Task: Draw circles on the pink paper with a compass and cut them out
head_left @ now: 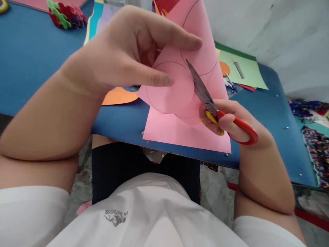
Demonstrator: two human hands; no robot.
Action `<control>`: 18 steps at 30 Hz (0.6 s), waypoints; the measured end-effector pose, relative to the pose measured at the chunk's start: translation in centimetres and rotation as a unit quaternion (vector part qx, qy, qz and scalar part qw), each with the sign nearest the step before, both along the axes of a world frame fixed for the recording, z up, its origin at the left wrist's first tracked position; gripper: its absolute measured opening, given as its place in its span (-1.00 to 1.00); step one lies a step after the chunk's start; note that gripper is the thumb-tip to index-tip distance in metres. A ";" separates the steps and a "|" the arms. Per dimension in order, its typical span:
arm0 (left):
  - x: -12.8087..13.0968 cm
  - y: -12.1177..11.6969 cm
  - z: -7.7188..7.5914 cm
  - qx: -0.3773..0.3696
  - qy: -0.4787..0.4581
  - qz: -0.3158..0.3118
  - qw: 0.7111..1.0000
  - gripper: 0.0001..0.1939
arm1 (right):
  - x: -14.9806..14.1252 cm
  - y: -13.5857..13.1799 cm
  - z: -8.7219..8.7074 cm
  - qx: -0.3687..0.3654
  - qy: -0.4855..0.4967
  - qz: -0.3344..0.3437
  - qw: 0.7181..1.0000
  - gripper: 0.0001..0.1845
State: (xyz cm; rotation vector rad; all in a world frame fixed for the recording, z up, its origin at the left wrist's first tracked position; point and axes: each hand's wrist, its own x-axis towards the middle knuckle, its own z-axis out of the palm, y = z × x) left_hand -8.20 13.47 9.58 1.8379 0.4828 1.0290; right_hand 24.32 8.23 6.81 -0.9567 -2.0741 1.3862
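Note:
My left hand [128, 51] is closed on a pink paper sheet [180, 127], thumb and fingers pinching its upper part, where pencilled circles are drawn. My right hand [228, 120] grips scissors [205, 97] with red and yellow handles. Their grey blades lie against the paper along the edge of one drawn circle [169, 89]. The sheet is held above the near edge of a blue table [33, 51].
Orange paper [118, 96] lies under my left hand. A green sheet [246, 72] with an orange disc [224, 68] and a metal tool sits at the back right. A red and green paper ornament [66, 15] is at the far left. Patterned scraps [316, 147] lie right.

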 end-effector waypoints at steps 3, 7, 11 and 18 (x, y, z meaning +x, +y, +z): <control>0.0 -0.2 0.1 -0.001 0.011 0.000 1.000 -0.36 | 0.1 0.0 -0.3 -0.015 -0.003 -0.001 1.000 -0.36; 0.0 -0.4 0.1 0.001 0.017 0.005 1.000 -0.41 | 0.4 0.0 -0.8 -0.024 0.029 0.030 0.999 -0.38; -0.1 -0.1 -0.1 0.028 0.009 0.010 1.000 -0.43 | 0.3 -0.2 -0.4 -0.058 0.035 0.032 0.997 -0.33; -0.1 0.9 -0.3 0.065 -0.035 -0.014 0.997 -0.43 | 0.2 0.0 0.4 -0.053 0.033 0.010 0.998 -0.35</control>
